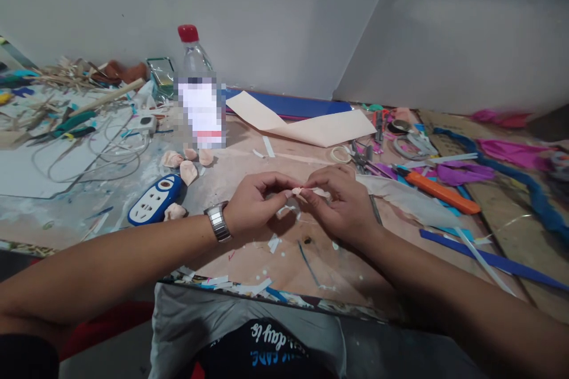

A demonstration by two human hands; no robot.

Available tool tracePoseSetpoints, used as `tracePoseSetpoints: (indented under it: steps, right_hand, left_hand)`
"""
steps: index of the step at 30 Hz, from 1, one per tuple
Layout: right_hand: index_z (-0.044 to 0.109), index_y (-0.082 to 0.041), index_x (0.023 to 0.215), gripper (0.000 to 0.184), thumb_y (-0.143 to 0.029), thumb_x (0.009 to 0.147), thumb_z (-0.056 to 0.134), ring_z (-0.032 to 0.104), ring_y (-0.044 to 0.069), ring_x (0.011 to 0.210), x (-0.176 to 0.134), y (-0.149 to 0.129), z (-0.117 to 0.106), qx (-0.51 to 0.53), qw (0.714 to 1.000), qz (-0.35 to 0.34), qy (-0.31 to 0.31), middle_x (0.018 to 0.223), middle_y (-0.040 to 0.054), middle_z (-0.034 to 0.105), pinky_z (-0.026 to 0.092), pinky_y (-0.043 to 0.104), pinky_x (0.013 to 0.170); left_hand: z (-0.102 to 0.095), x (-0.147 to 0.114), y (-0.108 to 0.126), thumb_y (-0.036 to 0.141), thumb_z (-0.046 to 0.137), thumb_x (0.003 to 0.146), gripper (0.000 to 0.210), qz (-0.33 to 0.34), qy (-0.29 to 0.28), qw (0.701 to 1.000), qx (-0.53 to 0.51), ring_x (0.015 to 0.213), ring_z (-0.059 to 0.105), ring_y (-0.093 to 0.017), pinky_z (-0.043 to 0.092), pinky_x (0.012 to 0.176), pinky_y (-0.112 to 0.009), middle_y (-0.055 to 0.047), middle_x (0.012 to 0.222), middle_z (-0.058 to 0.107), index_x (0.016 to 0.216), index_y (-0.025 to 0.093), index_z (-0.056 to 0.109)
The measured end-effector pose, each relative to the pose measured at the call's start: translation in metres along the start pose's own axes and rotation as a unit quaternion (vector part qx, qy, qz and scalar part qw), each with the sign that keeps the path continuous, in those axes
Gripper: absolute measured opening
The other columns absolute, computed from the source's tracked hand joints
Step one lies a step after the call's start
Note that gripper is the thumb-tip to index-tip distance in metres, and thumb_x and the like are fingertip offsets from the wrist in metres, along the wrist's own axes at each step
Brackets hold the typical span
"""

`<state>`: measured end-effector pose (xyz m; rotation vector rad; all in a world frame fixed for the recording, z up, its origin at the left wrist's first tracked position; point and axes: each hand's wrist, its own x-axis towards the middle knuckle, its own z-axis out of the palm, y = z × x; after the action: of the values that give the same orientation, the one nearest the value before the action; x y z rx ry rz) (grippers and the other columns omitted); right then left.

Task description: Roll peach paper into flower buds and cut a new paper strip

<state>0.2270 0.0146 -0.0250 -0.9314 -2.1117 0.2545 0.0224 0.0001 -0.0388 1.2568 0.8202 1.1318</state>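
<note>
Over the middle of the table, my left hand (256,201) and my right hand (340,200) meet fingertip to fingertip. Both pinch a small crinkled piece of peach paper (297,191); most of it is hidden by the fingers. Left of my left hand lie several petal-like peach paper pieces (189,172), cupped and crumpled. One more peach paper piece (175,212) rests against a blue and white power socket (155,200). Beyond the hands, a folded strip of peach paper (306,129) lies bent into a wide V.
A bottle with a red cap (188,34) stands near the wall. An orange utility knife (438,189), pliers (367,164) and a blue strip (489,260) lie on the right. To the left are green-handled pliers (71,124), a white cable (95,174) and wood scraps.
</note>
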Motion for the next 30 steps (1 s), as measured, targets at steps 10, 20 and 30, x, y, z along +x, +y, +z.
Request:
tracePoseSetpoints:
  steps: [10,20,30]
  right_hand:
    - [0.067,-0.024,0.093,0.009,-0.03,0.097,0.072,0.069,0.02,0.081,-0.0011,0.0023,0.0025,0.02,1.0,-0.008,0.004,0.085,0.0003,0.072,0.044,0.04,0.084]
    - [0.069,-0.024,0.094,0.011,-0.031,0.095,0.076,0.071,0.021,0.083,-0.001,0.0024,0.0026,0.007,1.0,-0.015,0.009,0.087,0.0013,0.074,0.044,0.041,0.086]
    - [0.067,-0.023,0.093,0.008,-0.029,0.098,0.07,0.069,0.021,0.084,0.0007,0.0007,0.0005,0.002,1.0,-0.017,-0.007,0.087,0.0012,0.073,0.043,0.041,0.085]
  left_hand:
    - [0.0079,-0.0016,0.0012,0.03,0.092,0.075,0.027,-0.117,0.017,0.977,-0.177,0.087,0.071,-0.017,0.062,0.07,-0.028,-0.005,0.095,0.074,0.093,0.017,0.077]
    - [0.005,0.0023,-0.0019,0.033,0.09,0.077,0.025,-0.121,0.029,0.979,-0.161,0.086,0.07,-0.017,0.061,0.07,-0.027,-0.006,0.091,0.074,0.093,0.017,0.078]
    - [0.0081,0.0004,0.0029,0.031,0.093,0.073,0.028,-0.133,0.035,0.976,-0.169,0.08,0.069,-0.015,0.061,0.065,-0.025,-0.004,0.086,0.074,0.089,0.015,0.076]
